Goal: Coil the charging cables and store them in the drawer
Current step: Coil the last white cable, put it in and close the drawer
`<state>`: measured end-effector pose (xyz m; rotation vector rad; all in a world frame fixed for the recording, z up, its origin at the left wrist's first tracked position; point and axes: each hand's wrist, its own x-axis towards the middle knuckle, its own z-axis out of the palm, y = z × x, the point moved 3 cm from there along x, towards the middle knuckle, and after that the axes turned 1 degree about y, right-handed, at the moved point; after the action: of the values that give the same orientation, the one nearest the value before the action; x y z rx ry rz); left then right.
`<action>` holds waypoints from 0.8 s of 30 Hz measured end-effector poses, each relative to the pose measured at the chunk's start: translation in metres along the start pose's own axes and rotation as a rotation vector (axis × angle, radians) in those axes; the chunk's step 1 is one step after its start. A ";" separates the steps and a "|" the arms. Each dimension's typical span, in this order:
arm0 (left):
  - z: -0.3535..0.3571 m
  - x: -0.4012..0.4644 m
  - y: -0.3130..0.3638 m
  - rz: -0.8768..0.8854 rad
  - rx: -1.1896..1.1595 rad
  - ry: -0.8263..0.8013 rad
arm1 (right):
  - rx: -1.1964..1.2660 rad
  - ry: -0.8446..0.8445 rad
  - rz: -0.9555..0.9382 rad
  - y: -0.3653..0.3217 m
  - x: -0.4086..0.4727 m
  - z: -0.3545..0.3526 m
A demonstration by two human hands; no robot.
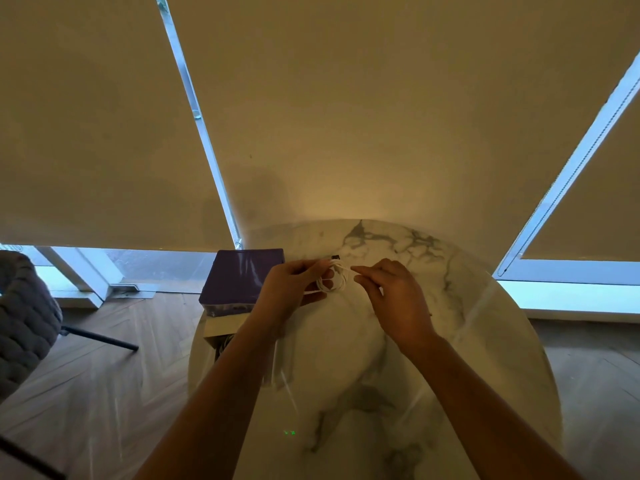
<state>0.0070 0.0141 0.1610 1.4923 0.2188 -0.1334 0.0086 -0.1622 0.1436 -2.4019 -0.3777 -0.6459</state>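
Note:
A thin white charging cable (333, 279) is wound into a small coil above the round marble table (467, 341). My left hand (289, 289) holds the coil, fingers curled round its loops. To the right, my right hand (391, 299) pinches the cable's loose end between thumb and fingertips beside the coil. A purple drawer box (239, 278) sits at the table's left edge, and its pale drawer (221, 329) is pulled out toward me, with something white inside that I cannot make out.
A small dark item (335, 256) lies on the table just behind the coil. A grey woven chair (24, 320) stands on the wood floor at the left. Roller blinds cover the windows behind the table.

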 end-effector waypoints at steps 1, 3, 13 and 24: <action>-0.001 -0.001 0.000 -0.012 -0.024 0.001 | -0.006 -0.019 0.003 0.003 -0.003 0.003; -0.001 -0.003 -0.001 -0.022 -0.064 0.006 | -0.015 -0.068 0.047 0.009 -0.011 0.010; -0.006 -0.001 -0.005 -0.052 -0.193 0.008 | 0.089 -0.313 0.375 0.037 -0.049 0.042; -0.004 0.000 -0.008 -0.068 -0.159 -0.028 | 0.892 -0.143 0.960 0.036 -0.039 0.041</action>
<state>0.0052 0.0178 0.1532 1.3242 0.2517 -0.1875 0.0052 -0.1682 0.0767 -1.4821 0.3771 0.1406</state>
